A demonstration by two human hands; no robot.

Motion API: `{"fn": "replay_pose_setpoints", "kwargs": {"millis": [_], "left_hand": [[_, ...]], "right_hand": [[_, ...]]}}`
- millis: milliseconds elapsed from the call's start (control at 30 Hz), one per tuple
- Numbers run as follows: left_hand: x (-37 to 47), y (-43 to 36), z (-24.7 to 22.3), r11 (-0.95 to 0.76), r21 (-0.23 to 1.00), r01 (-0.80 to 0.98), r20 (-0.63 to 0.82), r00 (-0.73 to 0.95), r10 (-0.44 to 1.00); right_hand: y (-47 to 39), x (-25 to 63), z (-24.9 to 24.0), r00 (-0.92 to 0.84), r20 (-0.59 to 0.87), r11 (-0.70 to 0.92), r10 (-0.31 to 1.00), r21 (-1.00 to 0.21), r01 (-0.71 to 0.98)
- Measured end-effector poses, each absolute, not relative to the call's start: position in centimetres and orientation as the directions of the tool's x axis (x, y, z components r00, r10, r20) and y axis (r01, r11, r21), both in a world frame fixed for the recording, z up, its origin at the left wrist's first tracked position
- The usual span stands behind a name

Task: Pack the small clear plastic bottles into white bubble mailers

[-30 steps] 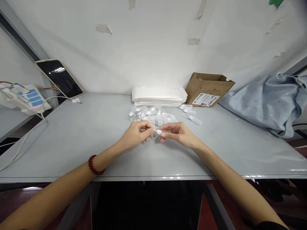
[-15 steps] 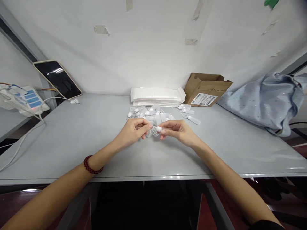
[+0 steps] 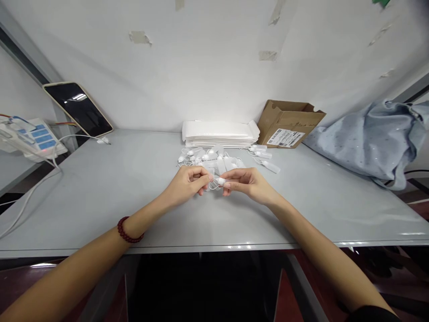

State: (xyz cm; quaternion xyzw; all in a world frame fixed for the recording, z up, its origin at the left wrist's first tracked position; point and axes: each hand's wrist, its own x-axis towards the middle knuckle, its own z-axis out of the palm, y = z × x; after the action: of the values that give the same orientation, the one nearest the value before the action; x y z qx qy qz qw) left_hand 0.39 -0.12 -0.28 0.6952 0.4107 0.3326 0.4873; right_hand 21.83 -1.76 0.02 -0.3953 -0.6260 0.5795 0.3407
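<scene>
My left hand [image 3: 190,182] is closed in a pinch on a thin white cord [image 3: 213,188] that bends into a loop. Between the thumb and fingers of my right hand [image 3: 247,182] is a small white plastic piece [image 3: 220,181], joined to the cord. Both hands hover close together over the grey table, fingertips a short way apart. Just behind them lies a pile of translucent tags [image 3: 209,156] with white cords and white bead-like ends. Three more such tags [image 3: 270,167] lie to the right of the pile. My fingers hide part of the held piece.
Behind the pile is a stack of flat white packages [image 3: 219,132]. An open cardboard box [image 3: 291,123] and a light blue cloth bag [image 3: 372,138] stand on the right. At left are a leaning phone [image 3: 78,107], a white cable [image 3: 31,197] and a power strip [image 3: 42,138].
The hands keep nearly the same pose around the cord and white piece. The view has tilted very slightly, and the cord loop has shifted a little.
</scene>
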Motion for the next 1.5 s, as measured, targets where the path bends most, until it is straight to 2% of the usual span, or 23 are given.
{"fn": "replay_pose_setpoints", "kwargs": {"millis": [1500], "left_hand": [[0.69, -0.67, -0.72, -0.163, 0.957, 0.240, 0.032, 0.470, 0.882]], "right_hand": [[-1.80, 21.61, -0.45, -0.477, -0.054, -0.004, 0.877, -0.994, 0.105]]}}
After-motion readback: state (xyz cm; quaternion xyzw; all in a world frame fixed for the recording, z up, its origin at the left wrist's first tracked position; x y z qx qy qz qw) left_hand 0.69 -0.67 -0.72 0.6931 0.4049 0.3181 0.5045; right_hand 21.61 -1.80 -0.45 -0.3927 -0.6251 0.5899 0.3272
